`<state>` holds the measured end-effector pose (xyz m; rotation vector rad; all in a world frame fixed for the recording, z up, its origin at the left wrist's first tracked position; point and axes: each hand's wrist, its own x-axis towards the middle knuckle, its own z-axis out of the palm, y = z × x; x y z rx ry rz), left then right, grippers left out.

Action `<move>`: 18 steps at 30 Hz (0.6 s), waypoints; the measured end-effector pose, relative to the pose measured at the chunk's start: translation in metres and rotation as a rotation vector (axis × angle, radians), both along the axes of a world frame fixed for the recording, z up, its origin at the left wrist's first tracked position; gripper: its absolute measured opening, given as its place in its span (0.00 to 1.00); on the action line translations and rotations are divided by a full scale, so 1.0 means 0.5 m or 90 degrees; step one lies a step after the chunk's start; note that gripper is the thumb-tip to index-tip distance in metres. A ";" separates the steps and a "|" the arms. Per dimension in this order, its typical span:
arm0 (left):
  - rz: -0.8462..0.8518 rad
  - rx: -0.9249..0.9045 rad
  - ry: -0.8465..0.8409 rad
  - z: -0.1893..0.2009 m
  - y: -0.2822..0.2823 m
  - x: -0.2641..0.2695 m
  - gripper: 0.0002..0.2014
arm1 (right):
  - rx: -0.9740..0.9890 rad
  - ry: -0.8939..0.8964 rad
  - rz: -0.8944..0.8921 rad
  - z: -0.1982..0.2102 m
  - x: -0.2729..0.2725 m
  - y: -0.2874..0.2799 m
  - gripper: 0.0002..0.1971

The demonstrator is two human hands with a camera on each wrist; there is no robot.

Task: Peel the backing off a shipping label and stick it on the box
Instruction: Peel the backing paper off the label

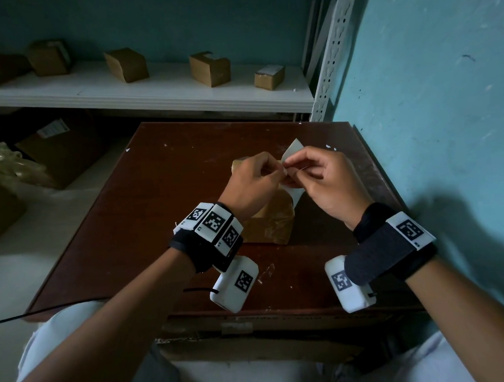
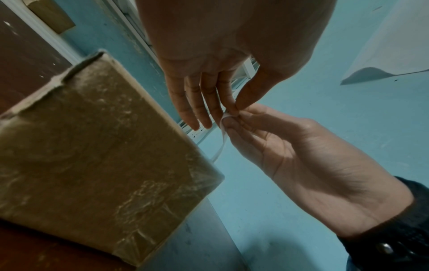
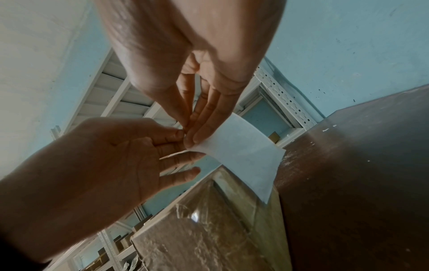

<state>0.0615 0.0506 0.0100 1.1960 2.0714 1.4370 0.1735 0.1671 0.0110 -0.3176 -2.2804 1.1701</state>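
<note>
Nearest to my head camera are my own two forearms with their strapped-on wrist units, reaching out over the dark wooden table (image 1: 130, 221). Both hands meet above the box (image 1: 273, 219), which sits on the table just below them, so the label will have only a short drop once it is free. My left hand (image 1: 251, 180) pinches one corner of the shipping label (image 3: 243, 152) between thumb and forefinger, its other fingers held out straight to stay clear of the sheet. My right hand (image 1: 320, 181) pinches the same corner from the other side, thumb against fingertips; I judge that the two opposed pinches are there to split the label from its backing at that corner. The right wrist view shows the white sheet fanning away from the pinch and hanging over the box's taped top without resting on it, and a thin edge seems to be lifting near my left fingers (image 3: 183, 176), though I cannot tell how far the layers have parted. Peeling looks barely begun. Behind the table, a white shelf (image 1: 142, 90) carries several small cardboard boxes (image 1: 209, 68).
</note>
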 end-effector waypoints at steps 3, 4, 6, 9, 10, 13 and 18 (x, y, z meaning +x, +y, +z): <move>-0.008 0.007 0.001 0.000 0.000 0.000 0.05 | 0.008 0.006 -0.004 0.000 -0.001 0.001 0.06; -0.010 0.009 0.002 0.000 0.000 0.001 0.05 | 0.003 0.005 -0.005 -0.001 -0.001 0.001 0.06; -0.009 0.009 0.002 -0.001 0.000 0.001 0.04 | -0.005 0.003 -0.003 0.000 -0.001 0.000 0.07; -0.007 0.008 0.013 -0.002 0.001 0.001 0.04 | -0.004 0.002 -0.005 0.002 0.000 -0.002 0.08; -0.008 0.009 0.016 -0.001 0.001 0.001 0.04 | -0.004 0.001 -0.008 0.004 0.000 -0.003 0.08; -0.004 0.015 0.027 -0.001 0.001 0.000 0.04 | -0.002 -0.001 -0.024 0.005 0.000 -0.005 0.07; 0.013 0.008 0.041 -0.004 0.002 -0.003 0.05 | -0.002 -0.004 -0.029 0.007 0.001 -0.006 0.06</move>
